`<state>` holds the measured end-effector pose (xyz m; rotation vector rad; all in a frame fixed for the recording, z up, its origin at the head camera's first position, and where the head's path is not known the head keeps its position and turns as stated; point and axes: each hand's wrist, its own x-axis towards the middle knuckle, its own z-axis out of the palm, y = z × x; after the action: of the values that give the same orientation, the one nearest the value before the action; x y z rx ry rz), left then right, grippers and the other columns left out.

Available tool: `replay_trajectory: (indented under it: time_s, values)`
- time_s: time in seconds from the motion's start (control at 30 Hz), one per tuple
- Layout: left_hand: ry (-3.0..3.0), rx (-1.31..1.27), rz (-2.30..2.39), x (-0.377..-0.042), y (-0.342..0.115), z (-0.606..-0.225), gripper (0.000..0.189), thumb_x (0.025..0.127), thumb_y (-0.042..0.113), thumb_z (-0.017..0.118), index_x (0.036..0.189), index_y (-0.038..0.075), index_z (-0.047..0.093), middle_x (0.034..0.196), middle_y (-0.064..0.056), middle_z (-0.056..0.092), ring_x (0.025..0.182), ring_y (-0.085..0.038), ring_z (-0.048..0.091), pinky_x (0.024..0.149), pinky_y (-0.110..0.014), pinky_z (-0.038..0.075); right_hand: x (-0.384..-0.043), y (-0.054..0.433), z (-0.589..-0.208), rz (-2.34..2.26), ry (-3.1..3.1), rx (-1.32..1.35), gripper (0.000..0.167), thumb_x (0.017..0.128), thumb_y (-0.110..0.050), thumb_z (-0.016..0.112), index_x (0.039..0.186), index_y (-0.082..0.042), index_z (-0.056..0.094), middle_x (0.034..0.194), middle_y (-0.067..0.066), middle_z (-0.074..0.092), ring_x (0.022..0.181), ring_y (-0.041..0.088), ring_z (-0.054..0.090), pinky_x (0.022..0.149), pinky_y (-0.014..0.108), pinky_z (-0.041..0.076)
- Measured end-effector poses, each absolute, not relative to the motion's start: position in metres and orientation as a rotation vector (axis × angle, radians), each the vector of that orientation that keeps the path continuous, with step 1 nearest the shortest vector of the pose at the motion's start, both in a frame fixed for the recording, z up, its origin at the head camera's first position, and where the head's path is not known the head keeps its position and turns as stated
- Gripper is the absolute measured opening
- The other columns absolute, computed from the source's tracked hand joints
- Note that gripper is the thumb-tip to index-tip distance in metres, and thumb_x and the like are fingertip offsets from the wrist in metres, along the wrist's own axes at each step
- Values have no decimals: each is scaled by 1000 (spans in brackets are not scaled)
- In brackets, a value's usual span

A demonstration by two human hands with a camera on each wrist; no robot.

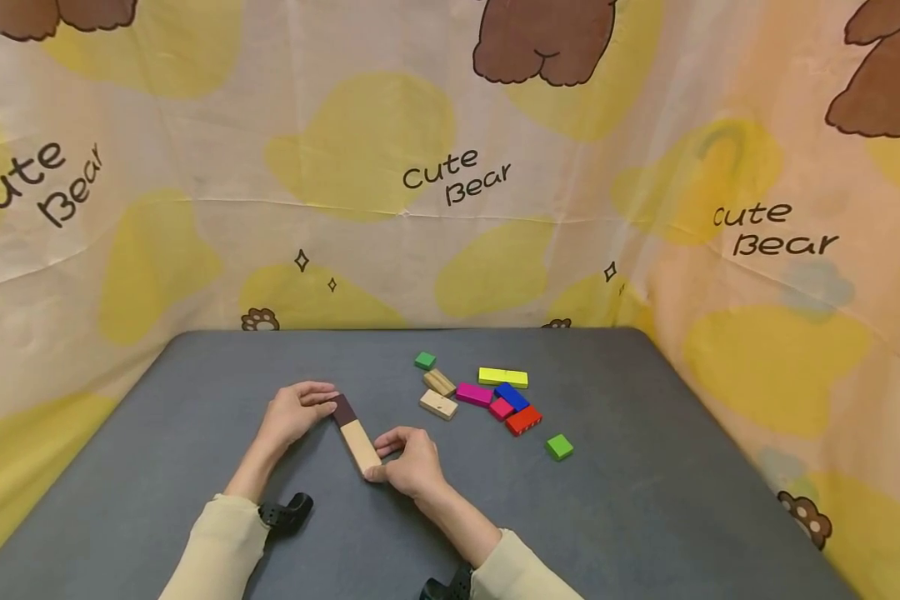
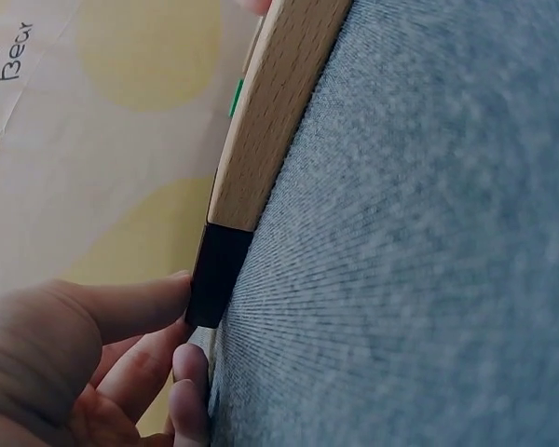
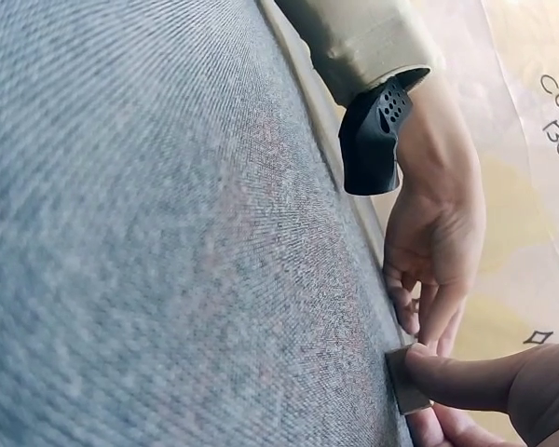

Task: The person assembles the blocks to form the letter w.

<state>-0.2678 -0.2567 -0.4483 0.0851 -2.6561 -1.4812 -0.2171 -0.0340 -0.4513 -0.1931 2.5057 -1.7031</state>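
A dark brown block (image 1: 343, 409) and a longer pale wooden block (image 1: 360, 446) lie end to end in a slanting row on the grey table. My left hand (image 1: 288, 418) pinches the brown block at the row's far end; in the left wrist view, its thumb (image 2: 144, 307) presses that block (image 2: 220, 275). At the near end, my right hand (image 1: 416, 465) pinches the pale block between thumb and fingers. The right wrist view shows the right thumb (image 3: 461, 377) against the block's end face (image 3: 410, 382), with the left hand (image 3: 438, 223) beyond.
Right of the row lie loose blocks: a green one (image 1: 425, 361), two wooden ones, a yellow bar (image 1: 503, 377), magenta (image 1: 475, 394), blue (image 1: 512, 397), pink, red (image 1: 524, 420) and a lime green one (image 1: 559, 447). A printed curtain (image 1: 360, 150) hangs behind the table (image 1: 645, 517).
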Motion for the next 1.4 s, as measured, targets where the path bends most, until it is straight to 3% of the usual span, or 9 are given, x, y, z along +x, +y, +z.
replay_trajectory:
  time_s: [0.37,0.57,0.83,1.17,1.4]
  values:
    - [-2656,117,-1474,-266,-257,-450,40,92,19,72,127,2,65,113,-9,71,119,-32,56,98,-50,39,-216,-34,-451,-1708,2495,-205,34,62,0,92,88,-9,72,77,-3,63,78,12,52,73,32,43]
    - [-2617,59,-1437,-264,-257,-448,44,90,15,75,130,2,62,120,-12,68,115,-34,58,92,-50,45,-216,-33,-452,-1701,2499,-215,34,63,-1,92,89,-9,72,77,-3,64,78,13,52,73,32,44]
    - [-2594,-102,-1343,-236,-239,-431,48,87,15,77,132,9,62,123,-8,67,111,-32,59,87,-52,46,-220,-29,-451,-1694,2530,-220,34,63,-2,93,89,-10,73,77,-4,64,76,12,53,72,32,45]
    - [-2596,-32,-1401,-214,-220,-439,52,84,16,80,133,12,62,126,-6,65,108,-27,61,89,-49,47,-222,-28,-451,-1721,2508,-233,34,62,-1,93,89,-9,73,77,-3,66,76,12,54,70,31,45]
    - [-2580,26,-1446,-211,-219,-443,54,85,18,80,134,7,60,127,-10,64,105,-29,64,86,-46,50,-218,-32,-455,-1713,2509,-235,34,62,-2,93,88,-10,73,76,-4,65,75,11,52,69,31,43]
